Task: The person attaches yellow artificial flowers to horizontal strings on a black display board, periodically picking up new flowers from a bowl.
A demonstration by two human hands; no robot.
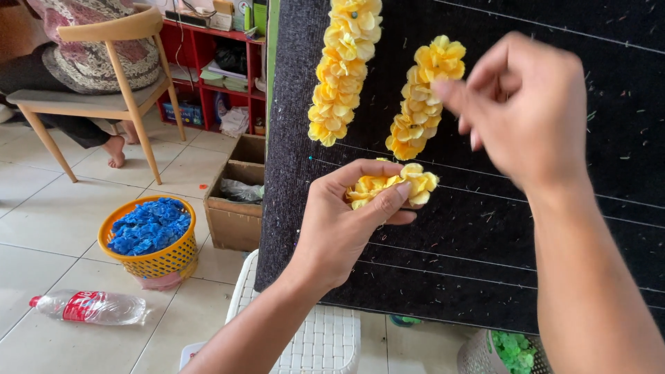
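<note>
Item: small bunch of yellow flowers (392, 187), clamped in the left hand (339, 225) grip just below the two flower strips (422, 97) on the black board (485, 242); right hand (530, 111) fingertips pinched together, apparently empty; best kept steady, petals uncrushed.

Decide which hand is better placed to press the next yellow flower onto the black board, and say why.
Probably the right hand: its fingers pinch beside the shorter flower strip on the black board, while the left hand is busy holding the loose yellow flowers.
</note>
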